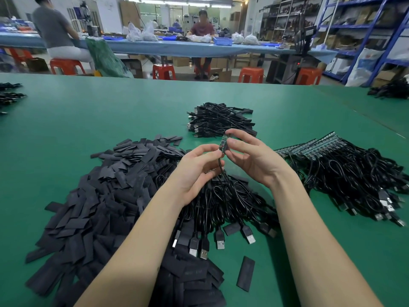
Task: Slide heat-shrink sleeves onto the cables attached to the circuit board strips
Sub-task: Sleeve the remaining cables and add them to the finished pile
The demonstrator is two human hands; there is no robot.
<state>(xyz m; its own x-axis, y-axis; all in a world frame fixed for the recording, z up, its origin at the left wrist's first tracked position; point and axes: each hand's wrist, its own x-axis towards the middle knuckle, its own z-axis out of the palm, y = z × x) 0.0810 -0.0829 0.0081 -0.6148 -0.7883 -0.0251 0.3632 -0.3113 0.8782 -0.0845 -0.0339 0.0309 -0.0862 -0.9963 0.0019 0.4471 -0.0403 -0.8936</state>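
Black sleeves (93,196): heaped near left on green table (110,103)
Plugs (199,244): under wrists
Left hand (197,165): pinching cable (219,165)
Right hand (250,156): fingertips gripping board (223,144), raised mid-table
Boards (314,145): piled right
Bundle (219,120): behind hands

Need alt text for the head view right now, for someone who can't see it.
Both hands, left hand and right hand, pinch a small circuit board strip with its black cable above a green table. Flat black sleeves are heaped left; USB cable piles lie right and ahead.
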